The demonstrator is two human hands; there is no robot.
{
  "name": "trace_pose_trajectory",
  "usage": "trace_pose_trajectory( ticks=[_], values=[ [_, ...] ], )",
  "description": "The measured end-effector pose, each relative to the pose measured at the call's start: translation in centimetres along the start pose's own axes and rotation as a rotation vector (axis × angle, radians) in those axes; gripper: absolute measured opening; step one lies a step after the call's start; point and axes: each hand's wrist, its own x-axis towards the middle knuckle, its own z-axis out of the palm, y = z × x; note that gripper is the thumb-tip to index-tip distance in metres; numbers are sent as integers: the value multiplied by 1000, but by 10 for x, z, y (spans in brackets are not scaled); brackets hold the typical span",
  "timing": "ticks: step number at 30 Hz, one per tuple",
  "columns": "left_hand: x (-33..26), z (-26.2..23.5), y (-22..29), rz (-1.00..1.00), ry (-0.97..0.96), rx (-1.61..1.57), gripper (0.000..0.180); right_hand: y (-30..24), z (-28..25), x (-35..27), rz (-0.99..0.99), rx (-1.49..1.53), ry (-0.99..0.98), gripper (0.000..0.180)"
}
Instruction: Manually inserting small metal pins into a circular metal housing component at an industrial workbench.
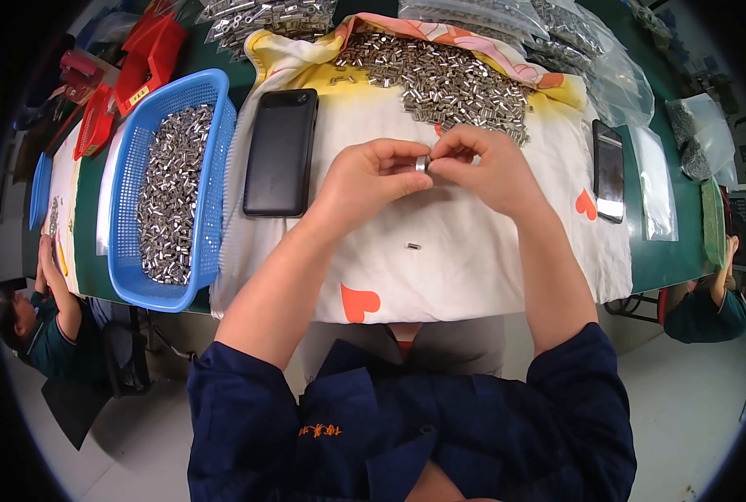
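Note:
My left hand [371,177] pinches a small silver metal ring [421,164] between thumb and fingertips, above the white cloth [465,276]. Right beside the ring, my right hand [492,174] has its thumb and forefinger pressed together. What those fingertips hold, if anything, is too small to make out. One loose metal sleeve [413,246] lies on the cloth, nearer to me than my hands. Beyond my hands spreads a heap of short metal sleeves [465,84] on the cloth. Many similar metal pieces [175,192] fill the blue basket [122,251] on the left.
A black power bank [281,152] lies between basket and hands; a phone [609,171] is at the right. Clear bags of metal parts [590,50] line the far edge. Red bins [143,67] stand far left. Co-workers [51,322] sit at both sides.

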Motion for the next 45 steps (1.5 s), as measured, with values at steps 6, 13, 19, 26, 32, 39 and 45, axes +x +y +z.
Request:
trace_pose_trajectory(
  ticks=[6, 13, 19, 26, 32, 39, 45],
  values=[
    [-1, 5, -3, 9, -3, 63, 29, 18, 5, 11, -161, -432, 380, 7],
    [1, 1, -3, 14, -16, 91, 31, 26, 15, 11, -274, -707, 394, 4],
    [2, 0, -2, 6, -2, 62, 31, 21, 12, 9, -256, -648, 351, 3],
    [4, 0, -3, 12, -13, 16, 31, 19, 8, 5, -237, -703, 328, 4],
    [2, -5, -1, 12, 15, -38, 30, -1, 8, 0, -62, -130, 247, 7],
    [2, -6, 0, 22, 21, -79, 32, -6, 13, -6, -202, -42, 174, 8],
    [3, -5, -3, 44, 57, 29, 32, -5, 17, -7, -249, -231, 200, 8]
  ],
)
